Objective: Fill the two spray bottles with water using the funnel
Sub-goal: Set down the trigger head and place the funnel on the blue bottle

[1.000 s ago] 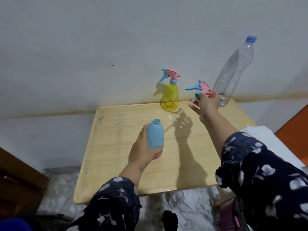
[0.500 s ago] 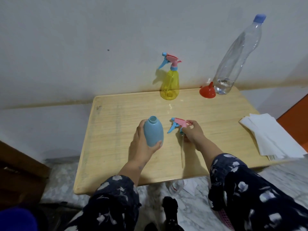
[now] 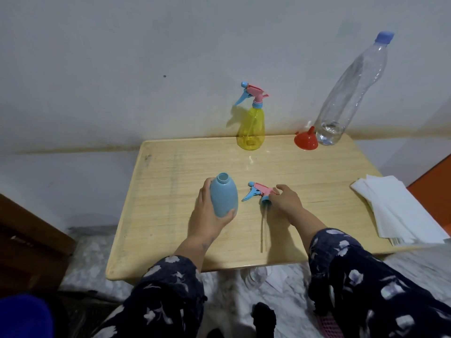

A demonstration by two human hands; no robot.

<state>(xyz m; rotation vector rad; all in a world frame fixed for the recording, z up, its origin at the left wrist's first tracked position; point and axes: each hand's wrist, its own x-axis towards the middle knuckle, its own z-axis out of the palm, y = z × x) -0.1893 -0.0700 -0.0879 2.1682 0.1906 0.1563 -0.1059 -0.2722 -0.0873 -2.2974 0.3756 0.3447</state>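
Blue bottle (image 3: 223, 195) stands near the middle of the table (image 3: 317, 172), and the left hand (image 3: 207, 215) is wrapped around its side with the thumb low on the front. It looks held that way so it will not tip over, since its top is off and its round mouth is open. The bottle stands up tall, so its long way runs from the table up to the mouth, which points up and leans a little toward the wall. That is a good way to hold it for a funnel to go in. The spray top (image 3: 258, 192) lies flat on the table just beside the bottle, with its blue tip pointing left at the bottle and its thin tube (image 3: 263, 230) running back toward the person. The right hand (image 3: 288, 200) rests on the back of the spray top with loose fingers; I cannot tell if it is gripping the top or letting it go. The red funnel (image 3: 306, 140) sits upside down at the far edge, wide end down, touching or almost touching the big clear water bottle (image 3: 351, 93), which has only a little water at its bottom. The yellow bottle (image 3: 251, 129) stands by the wall with its top on. White paper (image 3: 395, 208) lies at the right, maybe for wiping spills.
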